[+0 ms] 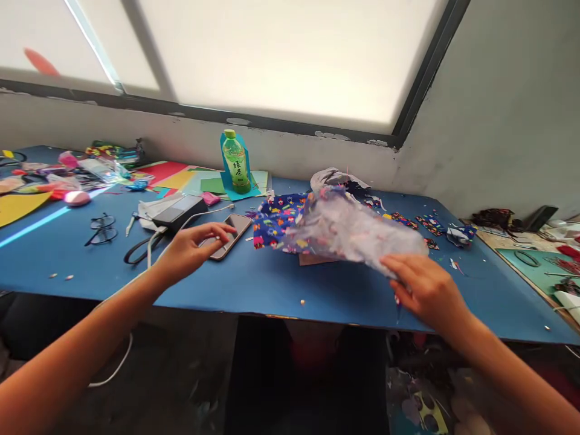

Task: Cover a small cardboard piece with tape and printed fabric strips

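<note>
My right hand [419,281] pinches one edge of a printed cloth [280,220], blue with colourful small figures. The cloth's pale underside [357,226] is turned up towards me and blurred by motion. Part of a flat brown piece [312,259] shows beneath it. My left hand [199,244] hovers near a smartphone [231,235], thumb and loosely bent fingers apart, with nothing visible in them.
A green tea bottle [236,166] stands at the back before coloured paper sheets [172,175]. Left of the phone are a black box with a white cable [179,211] and eyeglasses [102,229]. Fabric scraps [428,225] lie at the right, near a green mat [528,263].
</note>
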Motion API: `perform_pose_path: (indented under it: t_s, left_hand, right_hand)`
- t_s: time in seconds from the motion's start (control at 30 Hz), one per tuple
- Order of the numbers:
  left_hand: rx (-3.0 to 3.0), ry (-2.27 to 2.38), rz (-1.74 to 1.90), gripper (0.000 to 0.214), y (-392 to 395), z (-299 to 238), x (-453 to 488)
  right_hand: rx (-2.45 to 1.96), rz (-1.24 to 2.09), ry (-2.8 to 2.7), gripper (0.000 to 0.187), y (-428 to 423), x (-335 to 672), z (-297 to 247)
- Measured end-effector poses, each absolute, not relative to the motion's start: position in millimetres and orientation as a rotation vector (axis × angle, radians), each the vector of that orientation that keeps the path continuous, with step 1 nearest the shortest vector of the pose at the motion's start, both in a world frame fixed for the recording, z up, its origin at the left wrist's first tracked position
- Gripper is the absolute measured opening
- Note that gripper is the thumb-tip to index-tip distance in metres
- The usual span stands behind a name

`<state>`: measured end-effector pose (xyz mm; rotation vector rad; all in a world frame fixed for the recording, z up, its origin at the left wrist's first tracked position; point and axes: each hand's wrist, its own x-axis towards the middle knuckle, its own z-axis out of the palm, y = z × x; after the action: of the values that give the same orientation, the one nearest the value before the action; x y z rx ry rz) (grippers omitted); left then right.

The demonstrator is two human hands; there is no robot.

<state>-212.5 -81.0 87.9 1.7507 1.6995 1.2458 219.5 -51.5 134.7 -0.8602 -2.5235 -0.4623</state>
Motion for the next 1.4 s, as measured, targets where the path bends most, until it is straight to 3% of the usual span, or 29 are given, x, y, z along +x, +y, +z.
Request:
perform_pose_path:
  t_s: [0.13, 0.23, 0.4, 0.57, 0.73, 0.97, 1.07, 1.2, 1.4]
  left_hand:
    - [1.991, 1.756, 1.112, 0.025, -116.4, 40.3, -197.6]
    - [2.216, 1.677, 0.919, 0.028, -122.5, 36.0, -161.0]
    - [2.017, 1.791, 0.657, 0.052, -59.0, 53.8, -97.3]
    - [1.952, 1.759, 0.541, 0.042, 25.2, 58.0, -76.8]
    - [2.019, 1.642, 0.577, 0.023, 37.8, 62.9, -82.6]
    - [2.190, 1.496, 0.931, 0.023, -28.5, 92.1, -76.8]
    - [2.381, 1.242, 0.949, 0.012, -87.0, 91.7, -69.8]
    - [2.591, 0.937, 0.898, 0.021, -160.1, 57.5, -66.6]
    - [2.525, 1.131, 1.159, 0.026, -206.4, -2.4, -78.4]
  right_hand:
    - [-0.913, -0.298, -2.637, 0.030, -85.1, 221.8, 62.5]
    - [-1.023, -0.176, -2.634, 0.031, -100.4, 218.1, 38.2]
    - [-1.109, -0.062, -2.616, 0.029, -111.2, 211.0, 29.9]
    - [-1.296, 0.026, -2.480, 0.035, -95.0, 246.5, 40.4]
    - [-1.793, -0.072, -2.144, 0.047, -55.7, 318.5, 39.5]
    - [-1.936, 0.042, -2.146, 0.053, -24.8, 345.6, 24.9]
    - [-1.937, 0.074, -2.141, 0.050, -19.7, 344.3, 23.5]
    - [-1.942, 0.055, -2.079, 0.046, -18.6, 341.5, 20.0]
    - [-1.938, 0.065, -1.960, 0.046, -23.9, 332.7, 19.6]
